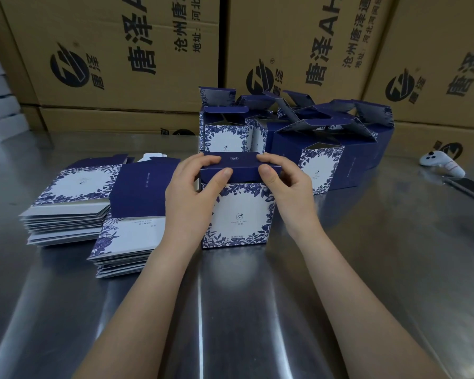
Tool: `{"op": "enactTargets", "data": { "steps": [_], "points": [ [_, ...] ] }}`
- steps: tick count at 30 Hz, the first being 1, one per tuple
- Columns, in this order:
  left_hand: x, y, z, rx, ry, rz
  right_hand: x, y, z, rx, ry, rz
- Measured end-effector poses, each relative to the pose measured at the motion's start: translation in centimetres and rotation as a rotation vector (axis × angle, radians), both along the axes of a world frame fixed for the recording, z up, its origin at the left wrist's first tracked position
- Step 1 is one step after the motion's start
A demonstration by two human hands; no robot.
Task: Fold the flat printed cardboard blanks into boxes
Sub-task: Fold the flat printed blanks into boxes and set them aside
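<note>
My forearms [148,310] come up from six o'clock over the steel table [367,269] to the box [240,217] standing at centre. My left hand [189,198] and right hand [288,187] each have a grip pinched on the navy lid flap [238,165], thumbs in front, fingers on top. I judge the tuck is not yet seated. Uneven pressure could crease the flap or buckle the front panel, and the box may skid on the slick metal. Flat blanks [74,203] are stacked at nine o'clock, open-topped boxes [312,138] clustered at one o'clock
</note>
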State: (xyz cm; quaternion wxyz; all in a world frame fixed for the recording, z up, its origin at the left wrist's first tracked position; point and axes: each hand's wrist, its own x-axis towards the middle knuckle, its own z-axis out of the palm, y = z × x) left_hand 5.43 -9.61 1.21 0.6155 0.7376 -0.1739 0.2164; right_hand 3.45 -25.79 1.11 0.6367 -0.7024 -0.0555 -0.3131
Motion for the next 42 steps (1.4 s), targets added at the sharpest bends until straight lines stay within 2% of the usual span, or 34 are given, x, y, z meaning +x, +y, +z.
{"op": "enactTargets", "data": {
  "steps": [14,42],
  "points": [
    [-0.1,0.5,0.2,-0.024,0.074,-0.048,0.0,-0.1,-0.2,-0.037,0.024,0.018],
    [0.0,1.2,0.3,-0.034,0.094,-0.141,-0.1,-0.5,-0.6,-0.141,0.014,0.035]
  ]
}}
